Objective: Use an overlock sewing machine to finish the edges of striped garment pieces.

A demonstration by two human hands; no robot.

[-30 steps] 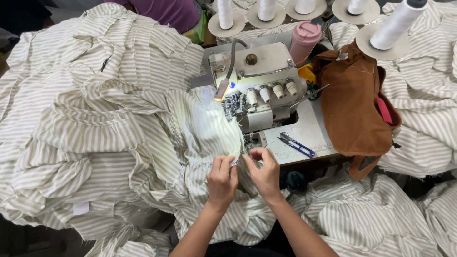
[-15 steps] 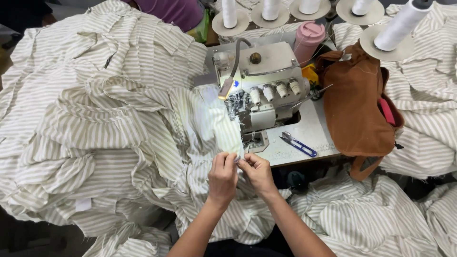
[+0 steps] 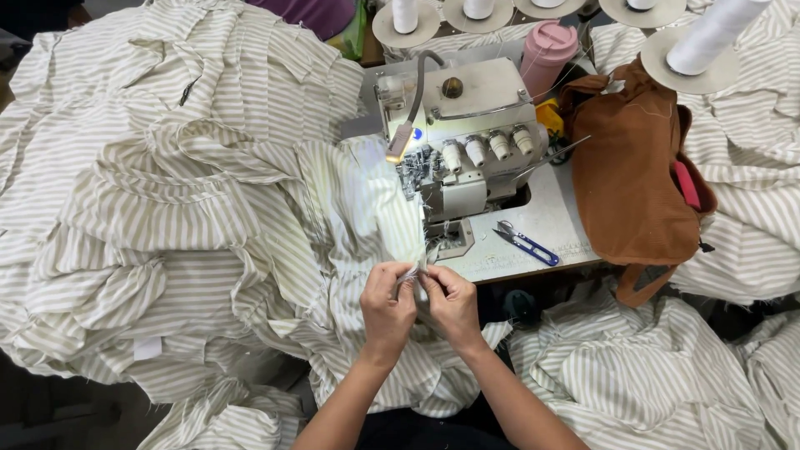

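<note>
The sewing machine (image 3: 462, 142) sits at upper centre on the table (image 3: 554, 221); scissors (image 3: 523, 242) lie lower right of it, a bag (image 3: 633, 183) further right, heaped fabric (image 3: 167, 208) filling the left.

sewing machine (image 3: 467, 158) ahead, striped cloth (image 3: 183, 208) crowding left

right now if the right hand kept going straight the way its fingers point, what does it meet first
The right hand points up and slightly left, away from the person. First in that line is the striped fabric pinched between both hands, then the foot area of the sewing machine. Depth is unclear, so the order above the fabric is a guess.
</note>
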